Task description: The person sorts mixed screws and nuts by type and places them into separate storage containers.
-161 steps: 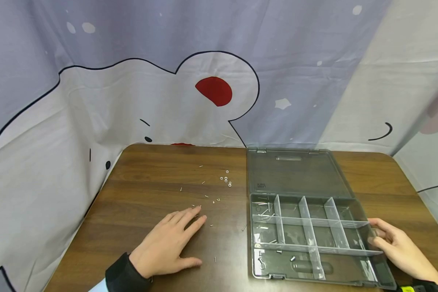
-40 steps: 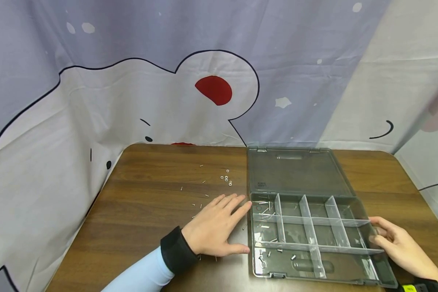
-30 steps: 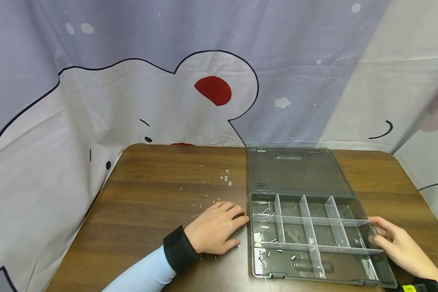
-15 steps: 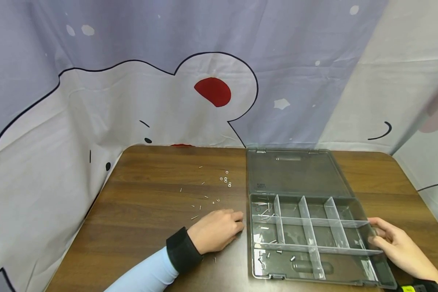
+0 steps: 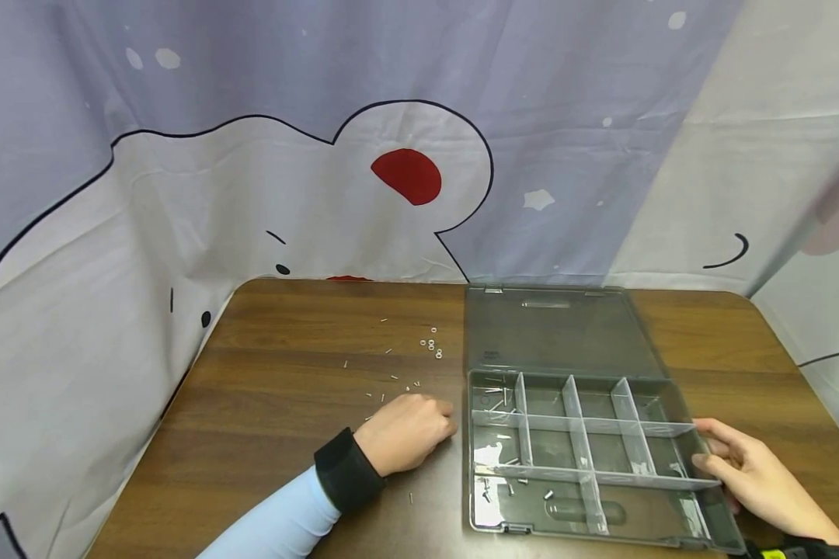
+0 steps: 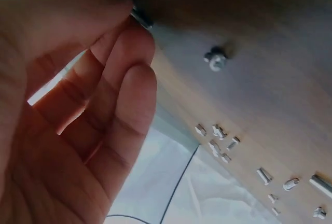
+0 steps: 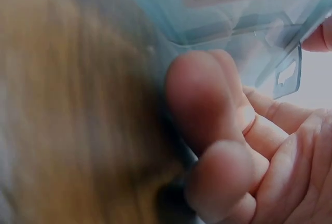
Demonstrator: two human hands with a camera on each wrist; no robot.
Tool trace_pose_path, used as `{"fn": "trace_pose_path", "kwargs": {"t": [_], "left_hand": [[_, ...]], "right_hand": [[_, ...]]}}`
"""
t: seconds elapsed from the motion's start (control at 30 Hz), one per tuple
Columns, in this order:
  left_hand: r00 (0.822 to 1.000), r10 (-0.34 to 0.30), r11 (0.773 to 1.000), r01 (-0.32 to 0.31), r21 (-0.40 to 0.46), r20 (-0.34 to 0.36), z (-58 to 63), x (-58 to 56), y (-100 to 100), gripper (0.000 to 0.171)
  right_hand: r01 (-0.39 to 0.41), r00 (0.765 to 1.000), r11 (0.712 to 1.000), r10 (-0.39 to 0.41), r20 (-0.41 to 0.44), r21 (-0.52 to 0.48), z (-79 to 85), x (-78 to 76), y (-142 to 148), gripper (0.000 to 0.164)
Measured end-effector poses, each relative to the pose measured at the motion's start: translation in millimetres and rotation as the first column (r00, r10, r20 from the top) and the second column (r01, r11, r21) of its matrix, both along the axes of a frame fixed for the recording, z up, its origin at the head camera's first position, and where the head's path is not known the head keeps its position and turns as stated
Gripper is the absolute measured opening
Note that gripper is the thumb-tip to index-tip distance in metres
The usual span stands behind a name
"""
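My left hand is low over the table, just left of the grey see-through compartment box, its fingers bent. In the left wrist view, thumb and fingertip pinch a small metal screw, mostly covered by the fingers. Another small metal piece lies on the table beyond the fingertips. The right hand grips the box's right side, thumb over the rim and fingers against the outer wall. Several screws lie in the back left compartment, and a few metal pieces in the front one.
The box's lid lies folded back toward the curtain. Small rings sit in a cluster left of it. Several short screws are scattered over the wooden table, one screw near the front.
The left hand went from spread fingers by the box to a pinch on a screw, and has drawn slightly left. The right hand has shifted the box a little to the left.
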State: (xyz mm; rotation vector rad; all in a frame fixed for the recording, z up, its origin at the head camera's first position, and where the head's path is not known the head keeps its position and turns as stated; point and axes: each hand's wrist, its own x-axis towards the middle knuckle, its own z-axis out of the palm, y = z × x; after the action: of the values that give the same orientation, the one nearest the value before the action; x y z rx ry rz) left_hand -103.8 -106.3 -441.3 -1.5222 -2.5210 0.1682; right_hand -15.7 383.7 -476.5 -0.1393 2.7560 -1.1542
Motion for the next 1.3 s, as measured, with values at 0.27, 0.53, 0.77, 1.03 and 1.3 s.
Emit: {"fn": "trace_pose_path", "kwargs": {"t": [0.27, 0.53, 0.77, 1.03, 1.3], "left_hand": [[0.996, 0.053, 0.998, -0.055, 0.023, 0.067, -3.9, -1.4, -2, 0.009], [0.996, 0.085, 0.996, -0.085, 0.000, 0.041, -1.8, -2.5, -3, 0.011], [0.998, 0.065, 0.998, -0.065, 0.017, -0.002, -0.5, -4.4, -8, 0.017], [0.995, 0.060, 0.996, -0.065, 0.068, 0.075, 1.6, -9.1, -10, 0.015], [0.999, -0.016, 0.979, 0.010, 0.203, 0.032, 22.7, -13.9, -14, 0.013]], "right_hand": [[-0.052, 0.999, 0.998, 0.052, 0.007, -0.028, 0.7, -1.3, -10, 0.050], [-0.084, 0.996, 0.995, 0.084, -0.005, -0.057, 0.7, -2.3, -17, 0.049], [-0.073, 0.997, 0.996, 0.072, -0.008, -0.043, 0.7, -1.4, -20, 0.049], [-0.080, 0.996, 0.995, 0.082, 0.024, -0.054, 0.1, -1.1, -20, 0.051], [-0.073, 0.996, 0.996, 0.075, 0.052, -0.046, 2.6, -2.8, -19, 0.052]]}}
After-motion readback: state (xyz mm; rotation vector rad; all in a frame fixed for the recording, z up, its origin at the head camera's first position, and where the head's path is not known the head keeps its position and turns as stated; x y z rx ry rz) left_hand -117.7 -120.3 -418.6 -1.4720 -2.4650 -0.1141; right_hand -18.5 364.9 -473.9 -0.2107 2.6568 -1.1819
